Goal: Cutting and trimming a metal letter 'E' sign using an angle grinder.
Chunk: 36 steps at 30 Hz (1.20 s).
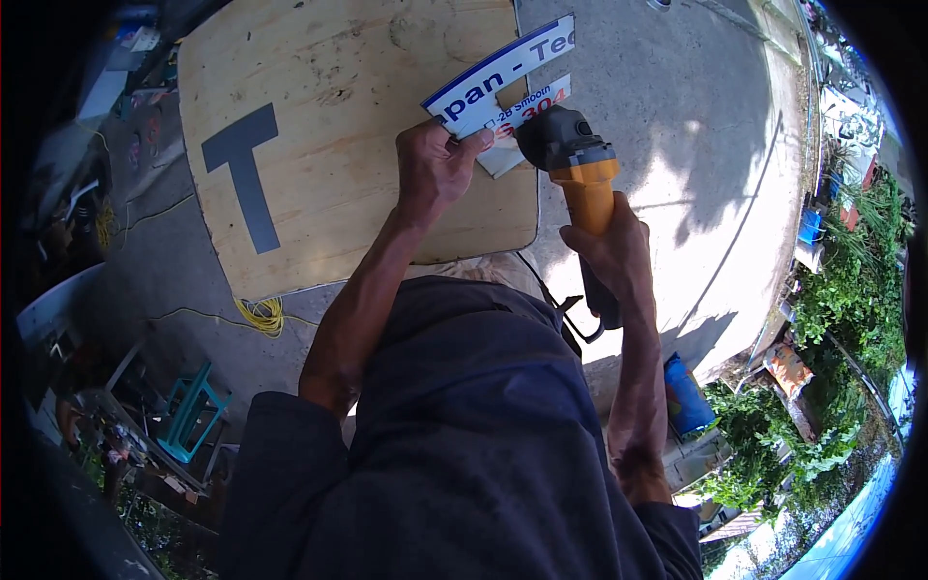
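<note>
Two bare hands are busy in front of me, over at the right-hand edge of a plywood-topped counter (338,164). The left hand (435,166) is closed on a cut sheet piece (512,66), thumb pressed on its near side, fingers tucked around the edge. That piece is white with a blue band along its far edge and blue and red print; a notch opens into its right-hand part, and it lies over the counter's right side, its far end reaching out past the edge.

The right hand (616,253) is wrapped around the orange body of an angle grinder (588,201), whose dark rear handle runs down below the grip. The grinder's black head sits right at the sheet piece's right side, though from here I can't tell whether the disc touches it.

On the counter's left half, well apart from both hands, lies a flat grey piece (246,164), a crossbar with one long stem. Below the counter's near left corner, a coil of yellow cord (261,315) rests on the concrete floor (657,77). Farther off to the left stands a teal stool (193,414); leafy green plants (841,309) grow along the right.
</note>
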Motion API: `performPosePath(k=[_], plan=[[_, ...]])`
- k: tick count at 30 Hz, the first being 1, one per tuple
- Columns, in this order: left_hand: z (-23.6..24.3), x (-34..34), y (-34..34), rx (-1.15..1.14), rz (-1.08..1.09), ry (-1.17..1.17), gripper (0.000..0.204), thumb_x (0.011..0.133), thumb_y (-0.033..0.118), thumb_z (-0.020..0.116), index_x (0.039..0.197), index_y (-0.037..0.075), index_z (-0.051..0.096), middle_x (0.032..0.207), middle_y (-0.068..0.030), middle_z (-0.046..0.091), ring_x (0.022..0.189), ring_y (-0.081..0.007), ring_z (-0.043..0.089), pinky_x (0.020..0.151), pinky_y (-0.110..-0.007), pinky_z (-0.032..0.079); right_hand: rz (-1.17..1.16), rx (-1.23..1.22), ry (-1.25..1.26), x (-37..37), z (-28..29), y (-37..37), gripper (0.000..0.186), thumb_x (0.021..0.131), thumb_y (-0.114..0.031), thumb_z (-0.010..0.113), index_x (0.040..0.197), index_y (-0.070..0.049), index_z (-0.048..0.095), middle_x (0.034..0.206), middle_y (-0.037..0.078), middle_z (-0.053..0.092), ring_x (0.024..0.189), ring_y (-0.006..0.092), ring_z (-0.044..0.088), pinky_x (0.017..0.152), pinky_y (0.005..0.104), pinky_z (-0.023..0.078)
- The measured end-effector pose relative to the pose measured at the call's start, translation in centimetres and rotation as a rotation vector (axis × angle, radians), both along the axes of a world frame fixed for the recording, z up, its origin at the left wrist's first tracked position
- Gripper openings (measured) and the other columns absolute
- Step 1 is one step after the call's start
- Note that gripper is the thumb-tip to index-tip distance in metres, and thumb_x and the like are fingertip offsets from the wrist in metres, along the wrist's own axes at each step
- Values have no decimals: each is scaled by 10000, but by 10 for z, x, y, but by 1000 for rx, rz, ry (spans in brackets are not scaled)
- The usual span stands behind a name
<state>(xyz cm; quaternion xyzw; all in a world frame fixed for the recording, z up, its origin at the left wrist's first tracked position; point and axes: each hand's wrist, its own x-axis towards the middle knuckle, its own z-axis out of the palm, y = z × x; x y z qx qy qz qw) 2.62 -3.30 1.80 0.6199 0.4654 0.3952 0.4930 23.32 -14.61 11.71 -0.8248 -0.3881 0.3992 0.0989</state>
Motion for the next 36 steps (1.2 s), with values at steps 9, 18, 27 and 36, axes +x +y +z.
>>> performPosePath(k=[9,18,27,36], plan=[[1,-1,0,-2,-16,20,182,915,108,769,1007,-47,742,898,-125,769,776,-133,709,710,-305,566,72,88,-108,0,-13,-12,521,733,-210,834,1132,1,575,951,243,735,872,369,753,775,440,598],[-2,0,-2,-4,-13,-14,175,914,108,769,1005,-39,742,893,-122,768,773,-134,708,708,-302,564,-23,20,28,0,0,-6,540,721,-225,813,1117,30,550,946,284,724,912,440,733,812,474,584],[-1,0,-3,0,-6,-23,192,910,117,778,1004,-47,744,884,-123,771,759,-127,710,691,-292,564,6,71,-12,-2,-4,-12,530,722,-241,814,1104,28,562,935,274,725,898,416,740,793,467,580],[-6,-1,1,-16,12,33,210,911,138,783,992,-52,743,858,-116,769,743,-122,713,678,-293,572,-44,-7,58,2,7,-15,566,709,-261,827,1119,48,589,920,224,732,820,325,744,761,422,582]])
